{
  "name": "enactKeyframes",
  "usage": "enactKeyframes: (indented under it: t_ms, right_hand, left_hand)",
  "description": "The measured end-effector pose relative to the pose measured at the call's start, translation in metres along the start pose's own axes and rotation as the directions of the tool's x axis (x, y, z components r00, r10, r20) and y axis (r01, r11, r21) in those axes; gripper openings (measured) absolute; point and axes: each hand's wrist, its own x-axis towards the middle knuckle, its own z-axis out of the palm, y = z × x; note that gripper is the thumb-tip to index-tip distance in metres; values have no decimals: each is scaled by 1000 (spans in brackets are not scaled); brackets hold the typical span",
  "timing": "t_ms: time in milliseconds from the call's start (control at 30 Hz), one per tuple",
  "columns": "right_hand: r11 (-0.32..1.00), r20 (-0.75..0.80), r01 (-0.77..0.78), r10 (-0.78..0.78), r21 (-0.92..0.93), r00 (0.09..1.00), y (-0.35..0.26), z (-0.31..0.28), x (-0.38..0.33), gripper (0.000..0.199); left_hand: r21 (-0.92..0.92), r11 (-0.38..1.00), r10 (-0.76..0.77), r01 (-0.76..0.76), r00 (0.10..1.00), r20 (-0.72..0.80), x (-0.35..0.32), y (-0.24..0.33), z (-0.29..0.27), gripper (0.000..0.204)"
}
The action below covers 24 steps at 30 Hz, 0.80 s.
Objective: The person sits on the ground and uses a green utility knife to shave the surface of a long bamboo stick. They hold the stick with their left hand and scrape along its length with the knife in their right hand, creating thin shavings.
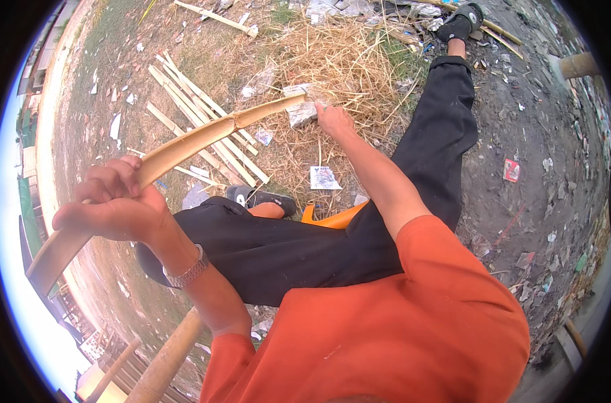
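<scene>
A long split bamboo strip (191,142) runs slantwise from the lower left toward the middle, its hollow side and a node showing. My left hand (117,195) is closed around its near part, palm turned up and thumb outward. At the strip's far end, my right hand (336,121) is curled with the fingers closed. What it grips, if anything, is hidden. Just left of it a pale grey block (301,114) lies at the strip's tip. I cannot tell whether my right hand touches the strip or the block.
Several cut bamboo strips (205,111) lie crossed on the grass beyond the held one. A straw heap (342,60) is beside my outstretched leg (436,121). An orange plastic piece (339,218) is under my thigh. Bamboo poles (168,359) stand at the lower left.
</scene>
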Motion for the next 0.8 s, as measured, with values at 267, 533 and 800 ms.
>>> enactKeyframes:
  t_ms: [267,533,800]
  right_hand:
    - [983,43,62,-71,173,997,-49,-27,-37,66]
    - [995,28,-2,-1,97,1000,0,9,-20,68]
    - [995,9,-34,35,-89,999,2,-2,-4,61]
  left_hand:
    - [2,999,-35,36,991,-126,12,-15,-24,63]
    - [-81,996,-49,43,996,-68,12,-11,-20,62]
    - [-92,995,-37,30,997,-73,14,-13,-21,61]
